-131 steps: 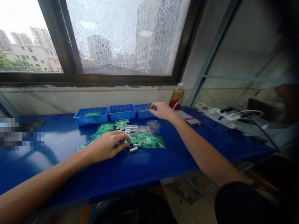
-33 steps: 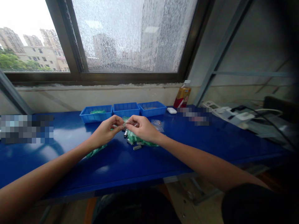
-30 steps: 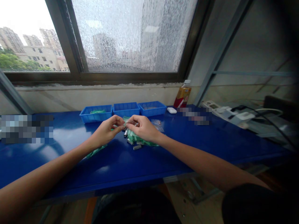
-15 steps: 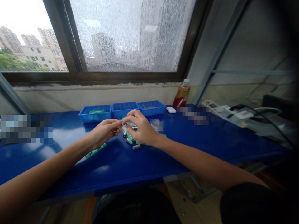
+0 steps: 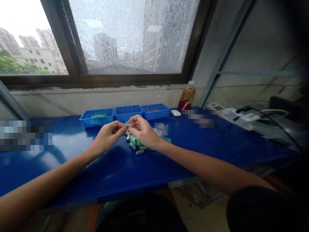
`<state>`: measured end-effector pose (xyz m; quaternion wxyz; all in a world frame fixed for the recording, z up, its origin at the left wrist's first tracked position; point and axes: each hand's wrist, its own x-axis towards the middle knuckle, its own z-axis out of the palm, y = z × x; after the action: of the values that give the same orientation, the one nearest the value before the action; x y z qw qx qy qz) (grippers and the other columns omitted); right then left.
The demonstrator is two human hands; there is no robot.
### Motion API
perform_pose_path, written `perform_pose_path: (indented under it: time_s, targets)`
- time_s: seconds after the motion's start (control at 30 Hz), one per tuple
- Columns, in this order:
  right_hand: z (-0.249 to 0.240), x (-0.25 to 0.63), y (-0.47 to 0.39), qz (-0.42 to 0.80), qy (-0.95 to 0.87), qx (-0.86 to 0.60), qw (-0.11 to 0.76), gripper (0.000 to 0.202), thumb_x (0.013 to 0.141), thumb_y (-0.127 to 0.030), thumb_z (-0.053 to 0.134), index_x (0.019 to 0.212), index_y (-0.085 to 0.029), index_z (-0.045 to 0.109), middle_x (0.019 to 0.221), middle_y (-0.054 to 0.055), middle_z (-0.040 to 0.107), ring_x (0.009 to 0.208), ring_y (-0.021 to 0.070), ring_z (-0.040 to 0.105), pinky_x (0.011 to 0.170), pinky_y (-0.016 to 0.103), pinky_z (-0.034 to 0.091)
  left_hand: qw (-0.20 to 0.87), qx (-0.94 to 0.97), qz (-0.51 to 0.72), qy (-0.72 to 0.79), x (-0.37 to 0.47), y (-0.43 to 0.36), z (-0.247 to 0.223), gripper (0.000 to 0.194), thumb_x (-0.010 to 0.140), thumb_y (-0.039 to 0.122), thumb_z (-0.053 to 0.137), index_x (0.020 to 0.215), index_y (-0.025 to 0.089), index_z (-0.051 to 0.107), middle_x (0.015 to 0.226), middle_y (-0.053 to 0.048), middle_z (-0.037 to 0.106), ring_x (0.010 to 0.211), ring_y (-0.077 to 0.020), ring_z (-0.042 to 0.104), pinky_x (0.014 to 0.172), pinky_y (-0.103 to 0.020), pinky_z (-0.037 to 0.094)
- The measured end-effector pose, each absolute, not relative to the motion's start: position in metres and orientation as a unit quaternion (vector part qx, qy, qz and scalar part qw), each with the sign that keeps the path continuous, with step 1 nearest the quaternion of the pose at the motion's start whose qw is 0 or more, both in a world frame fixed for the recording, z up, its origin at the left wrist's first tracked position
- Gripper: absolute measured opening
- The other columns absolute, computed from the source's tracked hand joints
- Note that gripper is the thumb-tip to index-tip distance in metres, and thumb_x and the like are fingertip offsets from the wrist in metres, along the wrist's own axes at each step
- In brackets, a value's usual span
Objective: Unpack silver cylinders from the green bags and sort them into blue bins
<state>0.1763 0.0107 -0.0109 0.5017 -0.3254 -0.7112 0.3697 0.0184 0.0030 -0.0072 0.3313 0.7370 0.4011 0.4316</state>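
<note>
My left hand [image 5: 109,133] and my right hand [image 5: 144,131] meet fingertip to fingertip above the blue table. Each is closed in a pinch; whatever sits between the fingertips is too small and too hidden to name. Just beneath and beside my right hand lies a heap of green plastic packets [image 5: 135,141]. Small silvery cylinders lie at its near edge, one silvery cylinder [image 5: 140,151] apart in front. Clear plastic bags [image 5: 160,130] rest to the right of that hand. More green packets show partly behind my left wrist.
Three blue bins stand in a row at the back: a left bin [image 5: 96,123] with green things inside, a middle bin [image 5: 127,109], and a right bin [image 5: 156,115]. Right of them are a white rounded object [image 5: 175,113] and a bottle [image 5: 187,96]. White devices with cables [image 5: 243,117] lie far right.
My right fingers have curled in and its thumb has come up to the fingertips of my left hand. The left fingers are more bent. The view has shifted slightly.
</note>
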Motion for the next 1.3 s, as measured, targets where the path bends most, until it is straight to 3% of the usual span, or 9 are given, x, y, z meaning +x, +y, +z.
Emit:
perform_pose_path:
  time_s: [0.1, 0.27, 0.47, 0.67, 0.77, 0.87, 1.0, 1.17, 1.3]
  targets:
    - [-0.010, 0.176, 0.010, 0.345, -0.729, -0.333, 0.488, 0.013, 0.069, -0.012, 0.046, 0.080, -0.019, 0.045, 0.063, -0.005, 0.043, 0.056, 0.0089, 0.043, 0.052, 0.022, 0.036, 0.311, 0.743, 0.429, 0.409, 0.019, 0.002, -0.007, 0.023, 0.076, 0.036, 0.057, 0.073, 0.013, 0.057, 0.064, 0.001, 0.053, 0.058, -0.0101, 0.046, 0.054, -0.022, 0.034]
    - [-0.011, 0.178, 0.013, 0.354, -0.736, -0.326, 0.476, 0.025, 0.064, -0.006, 0.040, 0.083, -0.019, 0.047, 0.066, -0.004, 0.047, 0.059, 0.0097, 0.047, 0.055, 0.022, 0.040, 0.294, 0.745, 0.436, 0.409, 0.017, 0.004, -0.005, 0.021, 0.076, 0.034, 0.056, 0.073, 0.013, 0.056, 0.063, 0.001, 0.053, 0.056, -0.0096, 0.045, 0.052, -0.021, 0.034]
    - [-0.011, 0.178, 0.017, 0.450, -0.661, -0.362, 0.480, 0.033, 0.058, -0.001, 0.038, 0.084, -0.017, 0.051, 0.073, 0.000, 0.054, 0.067, 0.0115, 0.053, 0.059, 0.023, 0.043, 0.227, 0.759, 0.463, 0.398, 0.013, 0.005, -0.004, 0.014, 0.079, 0.028, 0.053, 0.082, 0.015, 0.055, 0.076, -0.001, 0.057, 0.069, -0.0123, 0.052, 0.062, -0.024, 0.040]
    - [0.001, 0.184, 0.016, 0.668, -0.546, -0.324, 0.387, 0.020, 0.081, -0.024, 0.037, 0.081, -0.014, 0.054, 0.062, 0.004, 0.058, 0.056, 0.0134, 0.056, 0.054, 0.026, 0.043, 0.106, 0.799, 0.482, 0.343, 0.008, 0.004, -0.002, 0.007, 0.079, 0.017, 0.049, 0.074, 0.018, 0.054, 0.081, -0.003, 0.057, 0.079, -0.0149, 0.054, 0.070, -0.026, 0.042]
    - [0.006, 0.186, 0.011, 0.621, -0.601, -0.309, 0.399, 0.007, 0.075, -0.020, 0.053, 0.075, -0.014, 0.056, 0.061, 0.001, 0.059, 0.054, 0.0106, 0.055, 0.051, 0.022, 0.040, 0.082, 0.809, 0.479, 0.330, 0.007, 0.003, 0.000, 0.010, 0.078, 0.016, 0.049, 0.071, 0.018, 0.056, 0.085, -0.004, 0.056, 0.085, -0.0161, 0.053, 0.077, -0.028, 0.042]
    - [0.007, 0.185, 0.008, 0.542, -0.650, -0.325, 0.422, 0.004, 0.070, -0.016, 0.060, 0.071, -0.014, 0.057, 0.058, -0.001, 0.057, 0.051, 0.0074, 0.051, 0.048, 0.019, 0.037, 0.129, 0.795, 0.485, 0.341, 0.009, 0.002, 0.001, 0.010, 0.079, 0.018, 0.049, 0.076, 0.018, 0.058, 0.091, -0.005, 0.056, 0.088, -0.0167, 0.053, 0.078, -0.029, 0.042]
    - [0.006, 0.184, 0.007, 0.474, -0.665, -0.341, 0.465, 0.005, 0.070, -0.017, 0.060, 0.068, -0.014, 0.056, 0.058, -0.003, 0.055, 0.051, 0.0067, 0.049, 0.051, 0.020, 0.040, 0.338, 0.728, 0.474, 0.362, 0.014, 0.001, 0.002, 0.029, 0.080, 0.025, 0.050, 0.109, 0.018, 0.050, 0.085, -0.003, 0.060, 0.078, -0.0152, 0.056, 0.069, -0.028, 0.044]
    - [0.003, 0.183, 0.008, 0.407, -0.687, -0.336, 0.500, 0.008, 0.071, -0.021, 0.059, 0.071, -0.014, 0.056, 0.063, -0.002, 0.057, 0.056, 0.0084, 0.052, 0.055, 0.022, 0.044, 0.420, 0.705, 0.432, 0.374, 0.016, -0.001, 0.004, 0.023, 0.076, 0.032, 0.058, 0.086, 0.013, 0.060, 0.074, -0.003, 0.061, 0.071, -0.0141, 0.055, 0.066, -0.025, 0.041]
    - [0.002, 0.181, 0.006, 0.356, -0.693, -0.359, 0.514, 0.008, 0.072, -0.022, 0.057, 0.073, -0.014, 0.057, 0.068, 0.001, 0.060, 0.061, 0.0105, 0.056, 0.058, 0.024, 0.046, 0.430, 0.709, 0.421, 0.368, 0.016, -0.002, 0.002, 0.027, 0.074, 0.032, 0.061, 0.094, 0.015, 0.060, 0.081, -0.003, 0.064, 0.076, -0.0151, 0.057, 0.069, -0.025, 0.041]
